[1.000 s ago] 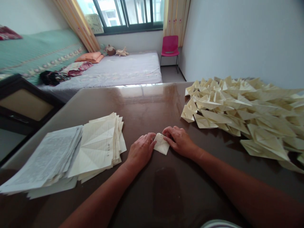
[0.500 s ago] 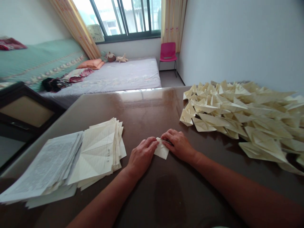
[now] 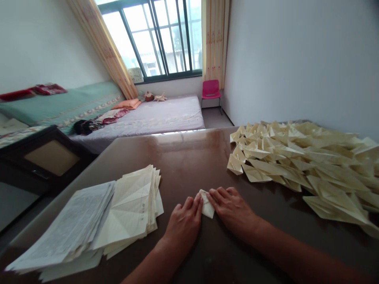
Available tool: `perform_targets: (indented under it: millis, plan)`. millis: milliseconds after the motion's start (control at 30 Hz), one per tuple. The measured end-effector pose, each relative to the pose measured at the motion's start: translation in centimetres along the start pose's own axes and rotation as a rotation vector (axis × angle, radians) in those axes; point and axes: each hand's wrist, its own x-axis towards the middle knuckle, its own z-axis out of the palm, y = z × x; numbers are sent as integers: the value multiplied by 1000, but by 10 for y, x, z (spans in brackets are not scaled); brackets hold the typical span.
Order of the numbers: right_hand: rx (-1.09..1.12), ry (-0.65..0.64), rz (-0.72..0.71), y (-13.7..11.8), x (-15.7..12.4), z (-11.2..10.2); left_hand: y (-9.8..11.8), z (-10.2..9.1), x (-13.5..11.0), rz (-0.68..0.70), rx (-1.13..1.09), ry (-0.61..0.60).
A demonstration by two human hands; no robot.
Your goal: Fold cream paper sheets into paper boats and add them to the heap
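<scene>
L hand (image 3: 185, 221) & R hand (image 3: 233, 211) flat, fingertips pressing folded paper (image 3: 207, 208) onto table (image 3: 189, 157). Near left: sheet stack (image 3: 118, 213). Far right: folded pile (image 3: 310, 165). Neither blocks the hands.

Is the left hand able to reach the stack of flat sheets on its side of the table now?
Probably yes. The left hand presses the small folded paper, and only bare table lies between it and the stack of flat sheets; nothing stands in the way.

Flat paper stack (image 3: 130, 209) left, folded-paper heap (image 3: 296, 157) right — pink chair (image 3: 211, 88) beyond
</scene>
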Motion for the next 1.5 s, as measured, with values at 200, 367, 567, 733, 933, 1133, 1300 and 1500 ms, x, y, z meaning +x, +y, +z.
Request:
perform_targets:
  millis: [200, 367, 567, 733, 933, 1133, 1300, 1500]
  plan:
    - [-82, 56, 59, -7, -12, 26, 4, 0, -8, -27, 18, -50]
    - [-82, 22, 80, -7, -11, 28, 4, 0, -10, -59, -1, -115]
    - [168, -29, 201, 6, 7, -3, -8, -11, -2, -98, -295, -48]
    - [433, 24, 292, 11, 10, 2, -13, -2, 2, -85, -444, 160]
    - [664, 83, 333, 14, 10, 18, -10, 4, 5, -86, -434, 228]
    - [1051, 85, 314, 7, 13, 5, -12, 1, 4, -141, -448, 213]
    - [1171, 175, 357, 5, 14, -1, -15, 2, 3, -149, -666, 257]
    - [1202, 197, 368, 8, 14, 7, -11, 6, 6, -322, -1040, 301]
